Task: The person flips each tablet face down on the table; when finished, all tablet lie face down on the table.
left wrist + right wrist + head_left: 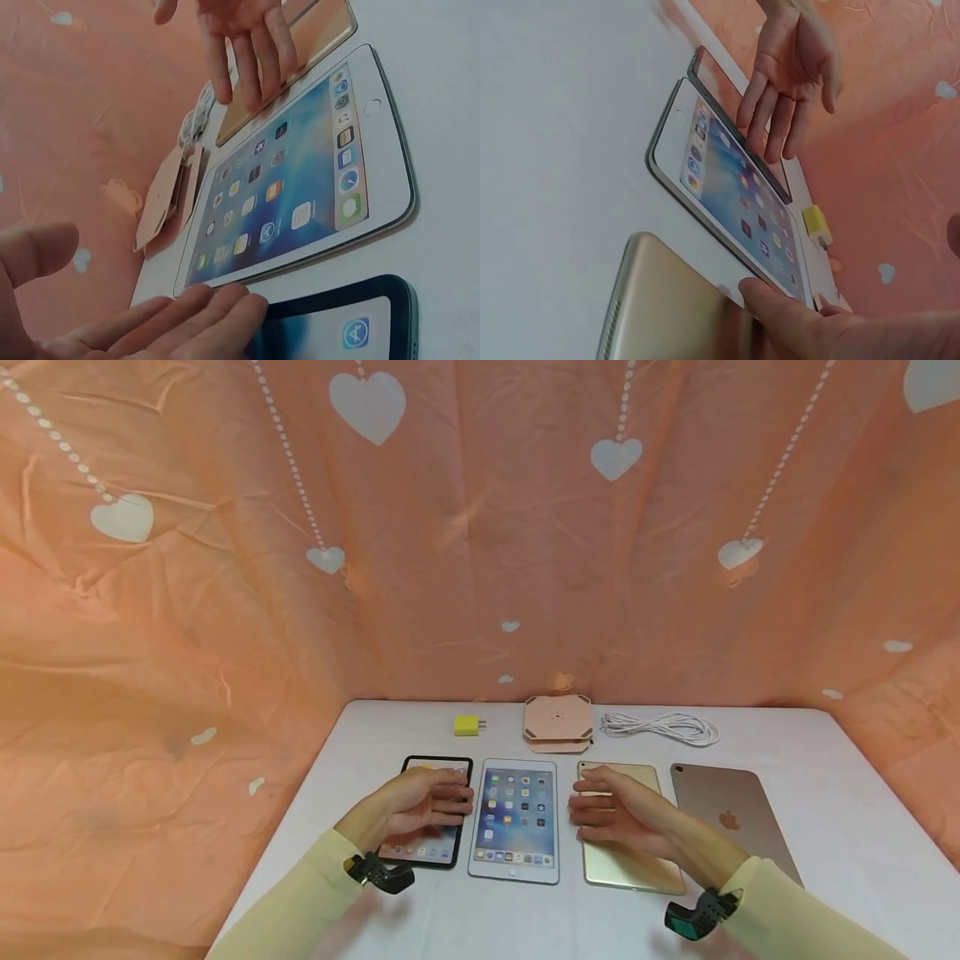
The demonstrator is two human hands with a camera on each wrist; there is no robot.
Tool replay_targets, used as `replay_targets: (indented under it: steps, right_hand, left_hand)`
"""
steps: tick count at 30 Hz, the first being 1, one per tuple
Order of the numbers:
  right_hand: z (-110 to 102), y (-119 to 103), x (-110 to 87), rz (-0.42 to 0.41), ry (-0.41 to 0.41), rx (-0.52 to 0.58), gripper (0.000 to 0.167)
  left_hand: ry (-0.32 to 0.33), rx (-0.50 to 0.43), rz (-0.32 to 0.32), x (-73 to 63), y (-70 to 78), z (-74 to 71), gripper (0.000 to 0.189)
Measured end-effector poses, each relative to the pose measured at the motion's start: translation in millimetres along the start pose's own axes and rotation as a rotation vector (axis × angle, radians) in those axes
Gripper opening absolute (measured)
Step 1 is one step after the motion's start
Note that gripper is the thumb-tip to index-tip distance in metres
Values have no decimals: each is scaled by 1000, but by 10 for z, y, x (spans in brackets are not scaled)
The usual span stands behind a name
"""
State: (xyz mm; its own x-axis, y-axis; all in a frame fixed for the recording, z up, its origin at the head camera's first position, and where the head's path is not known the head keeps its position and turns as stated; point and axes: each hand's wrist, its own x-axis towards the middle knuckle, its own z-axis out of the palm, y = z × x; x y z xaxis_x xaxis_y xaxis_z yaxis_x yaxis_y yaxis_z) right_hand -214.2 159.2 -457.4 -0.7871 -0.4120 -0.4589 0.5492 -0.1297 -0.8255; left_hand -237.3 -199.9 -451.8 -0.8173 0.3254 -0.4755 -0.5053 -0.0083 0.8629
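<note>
Several tablets lie in a row on a white table. My left hand (pixel 427 800) hovers over the black-framed tablet (pixel 420 852) at the left, its fingers fairly straight and holding nothing. Over the gold tablet (pixel 630 868), lying back up, is my right hand (pixel 622 814), also with nothing in it. Between the hands lies a white tablet (pixel 514 818) with its screen lit and app icons showing; the left wrist view shows this white tablet (pixel 285 195) close up. A rose-gold tablet (pixel 731 814) rests back up at the far right, partly behind my right forearm.
Along the back of the white table (pixel 405 727) lie a yellow plug adapter (pixel 467 725), a pink folded stand (pixel 558 720) and a coiled white cable (pixel 663 727). An orange curtain with white hearts (pixel 480 527) hangs behind and at the sides.
</note>
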Motion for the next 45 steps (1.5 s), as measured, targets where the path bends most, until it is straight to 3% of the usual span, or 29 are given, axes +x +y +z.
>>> replay_targets:
  steps: [5,12,21,32,39,45]
  right_hand:
    - [82,39,78,8,25,9,79]
    - [166,70,125,12,50,4,74]
    - [216,58,119,19,73,-12,74]
    - [265,-41,122,79,117,20,78]
    - [291,-61,95,108,81,35,81]
    - [239,-91,37,59,-19,113,79]
  left_hand:
    - [38,11,4,31,6,62,50]
    - [32,31,-24,21,33,141,65]
    - [88,121,-29,21,51,208,64]
    - [84,151,-33,89,43,325,59]
    - [71,168,-51,134,18,466,56]
    - [29,134,-70,143,8,605,53]
